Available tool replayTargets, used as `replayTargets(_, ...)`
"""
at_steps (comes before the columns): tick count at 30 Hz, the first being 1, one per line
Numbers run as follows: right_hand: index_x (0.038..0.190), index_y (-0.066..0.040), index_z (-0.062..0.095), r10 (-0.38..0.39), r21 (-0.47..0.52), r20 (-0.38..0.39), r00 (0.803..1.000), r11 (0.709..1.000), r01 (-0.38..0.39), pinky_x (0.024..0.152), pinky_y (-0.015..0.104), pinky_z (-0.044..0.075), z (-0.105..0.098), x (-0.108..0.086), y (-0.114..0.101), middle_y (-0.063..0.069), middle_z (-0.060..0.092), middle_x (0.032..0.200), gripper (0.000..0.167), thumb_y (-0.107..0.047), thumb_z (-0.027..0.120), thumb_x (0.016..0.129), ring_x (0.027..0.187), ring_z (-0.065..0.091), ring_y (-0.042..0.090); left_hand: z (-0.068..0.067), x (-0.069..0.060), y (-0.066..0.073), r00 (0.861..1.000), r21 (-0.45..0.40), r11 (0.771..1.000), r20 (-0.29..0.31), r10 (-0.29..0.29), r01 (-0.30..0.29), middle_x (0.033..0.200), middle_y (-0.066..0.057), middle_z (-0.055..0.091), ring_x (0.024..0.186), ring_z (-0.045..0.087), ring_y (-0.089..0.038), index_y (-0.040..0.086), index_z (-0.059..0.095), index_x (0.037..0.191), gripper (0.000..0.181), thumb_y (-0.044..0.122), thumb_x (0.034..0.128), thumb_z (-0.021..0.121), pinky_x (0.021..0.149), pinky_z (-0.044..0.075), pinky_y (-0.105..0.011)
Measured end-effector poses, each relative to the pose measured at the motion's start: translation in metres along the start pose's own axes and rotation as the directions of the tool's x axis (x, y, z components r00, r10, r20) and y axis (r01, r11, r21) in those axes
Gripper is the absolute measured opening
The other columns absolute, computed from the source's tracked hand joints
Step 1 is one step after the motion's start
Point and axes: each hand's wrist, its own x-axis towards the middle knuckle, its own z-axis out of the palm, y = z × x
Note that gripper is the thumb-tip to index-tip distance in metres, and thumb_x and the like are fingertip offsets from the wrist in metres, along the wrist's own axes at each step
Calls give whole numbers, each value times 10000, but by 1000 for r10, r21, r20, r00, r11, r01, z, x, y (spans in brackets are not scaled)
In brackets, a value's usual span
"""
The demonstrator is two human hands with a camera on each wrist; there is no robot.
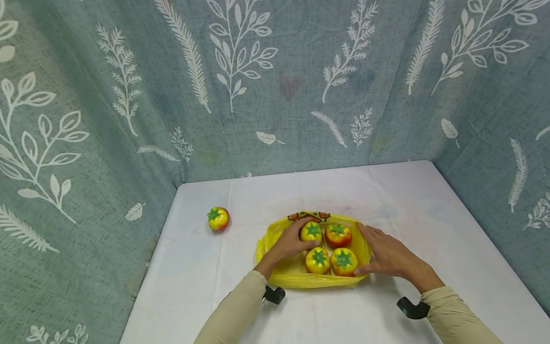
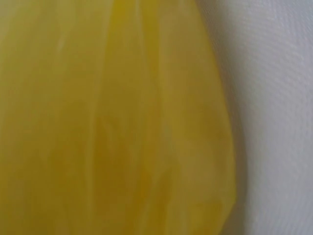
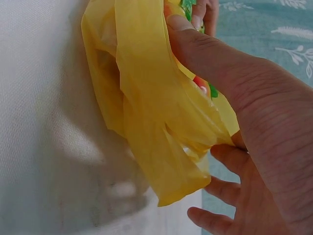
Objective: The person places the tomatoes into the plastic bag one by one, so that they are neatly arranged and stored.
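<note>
A yellow plastic bag (image 1: 275,234) lies spread with its mouth upward on the table. In it sit several yellow-red toy tomatoes with green star-shaped tops, such as one toy tomato (image 1: 343,262) at the near right. My left hand (image 1: 290,243) reaches over the bag's left side, thumb and fingers around the far-left toy tomato (image 1: 311,231). My right hand (image 1: 393,255) holds the bag's right side, thumb at the rim beside the tomatoes; the bag's loose handle (image 3: 181,183) touches its fingers. The left wrist view shows only yellow plastic (image 2: 117,117) and white cloth.
Another toy tomato (image 1: 218,219) lies apart on the white-covered table (image 1: 189,296), left of the bag. Green leaf-patterned curtains (image 1: 275,119) stand along the table's back and sides. A black wrist mount (image 1: 413,308) sits at the right cuff, another at the left.
</note>
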Motion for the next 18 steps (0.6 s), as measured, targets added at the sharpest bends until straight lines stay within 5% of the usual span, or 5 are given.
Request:
replayTargets(11, 1585, 7, 216, -17, -2, -16, 1000, 1000, 17, 1064, 672, 364, 1, -2, 0, 249, 360, 1564, 1297, -739, 773, 683, 1397, 371, 468, -2, -3, 2, 999, 12, 999, -15, 39, -39, 1465, -21, 474, 1172, 556, -207, 263, 413, 1527, 736, 441, 898, 752, 1006, 505, -412)
replayTargets(18, 1589, -1, 210, -14, 3, -10, 1000, 1000, 14, 1067, 676, 357, 0, -2, 0, 247, 357, 1568, 1297, -748, 764, 685, 1401, 363, 472, -5, -8, 11, 992, 110, 989, -58, 110, -103, 1525, -32, 436, 1311, 488, -243, 205, 401, 1538, 746, 432, 915, 741, 1101, 424, -449)
